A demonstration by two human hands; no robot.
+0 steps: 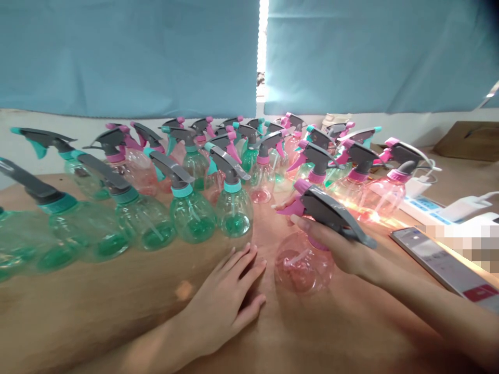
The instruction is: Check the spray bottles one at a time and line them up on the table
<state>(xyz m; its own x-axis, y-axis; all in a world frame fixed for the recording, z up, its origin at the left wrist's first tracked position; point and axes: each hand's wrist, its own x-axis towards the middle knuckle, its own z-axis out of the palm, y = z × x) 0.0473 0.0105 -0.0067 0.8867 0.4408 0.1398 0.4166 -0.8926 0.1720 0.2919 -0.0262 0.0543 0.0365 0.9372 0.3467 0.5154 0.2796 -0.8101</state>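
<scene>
My right hand (343,249) is wrapped round the neck of a pink spray bottle (304,262) with a grey and pink trigger head (327,210); the bottle stands on the wooden table (97,301) in front of me. My left hand (230,298) lies flat on the table with fingers stretched out, just left of that bottle and holding nothing. Directly beyond the left hand stands a green spray bottle (234,208) with a teal collar.
Several green spray bottles (144,218) line the left side and several pink ones (362,182) stand at the back right. A phone (444,265) lies at the right, with a white power strip and plugs (429,205) behind it. Blue curtains (128,52) hang at the back.
</scene>
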